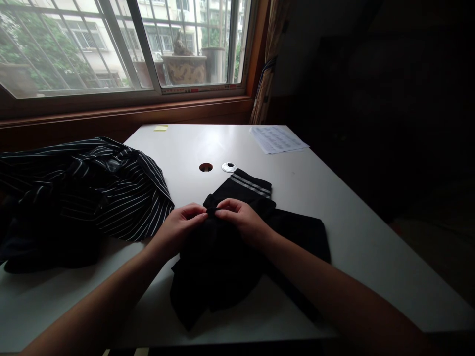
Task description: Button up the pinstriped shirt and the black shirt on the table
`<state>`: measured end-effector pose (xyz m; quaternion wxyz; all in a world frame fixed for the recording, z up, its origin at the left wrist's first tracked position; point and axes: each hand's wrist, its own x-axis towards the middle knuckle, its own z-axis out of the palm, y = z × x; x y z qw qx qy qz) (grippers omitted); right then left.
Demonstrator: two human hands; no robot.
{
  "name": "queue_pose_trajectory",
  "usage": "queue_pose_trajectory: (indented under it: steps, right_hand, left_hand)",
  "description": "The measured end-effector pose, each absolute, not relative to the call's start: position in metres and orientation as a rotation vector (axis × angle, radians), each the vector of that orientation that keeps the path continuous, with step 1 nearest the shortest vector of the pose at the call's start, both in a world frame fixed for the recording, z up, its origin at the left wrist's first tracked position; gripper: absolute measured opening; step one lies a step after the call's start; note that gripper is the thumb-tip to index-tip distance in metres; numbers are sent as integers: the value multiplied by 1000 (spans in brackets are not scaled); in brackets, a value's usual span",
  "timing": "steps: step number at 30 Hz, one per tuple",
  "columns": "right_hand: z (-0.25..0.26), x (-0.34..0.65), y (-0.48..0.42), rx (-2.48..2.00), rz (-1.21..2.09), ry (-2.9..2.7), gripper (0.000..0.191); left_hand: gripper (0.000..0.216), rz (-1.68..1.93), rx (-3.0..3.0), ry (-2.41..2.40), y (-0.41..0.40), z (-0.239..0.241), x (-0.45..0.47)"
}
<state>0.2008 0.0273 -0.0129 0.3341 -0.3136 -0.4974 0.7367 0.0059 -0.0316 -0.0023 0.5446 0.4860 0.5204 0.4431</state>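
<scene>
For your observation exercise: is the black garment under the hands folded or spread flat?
Folded: the black garment lies bunched in overlapping layers, both hands pinching its top edge.

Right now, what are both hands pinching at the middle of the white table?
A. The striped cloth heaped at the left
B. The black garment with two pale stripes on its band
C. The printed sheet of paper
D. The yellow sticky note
B: the left hand and right hand meet fingertip to fingertip on a fold of the black garment, while the striped cloth, paper and sticky note lie untouched.
</scene>
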Motion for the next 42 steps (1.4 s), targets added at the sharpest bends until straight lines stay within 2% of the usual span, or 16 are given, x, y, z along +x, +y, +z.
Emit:
queue_pose_trajectory:
  steps: [20,29,42]
  right_hand:
    - [-15,196,20,-796,1846,-1264,24]
    - [-12,196,20,-804,1595,-1482,18]
    - [-9,200,23,-847,1421,-1685,17]
  left_hand:
    - [30,960,897,1192,-26,2,2]
    - [27,958,888,1138,-30,6,3]
    - [28,1125,934,1201,-29,-5,7]
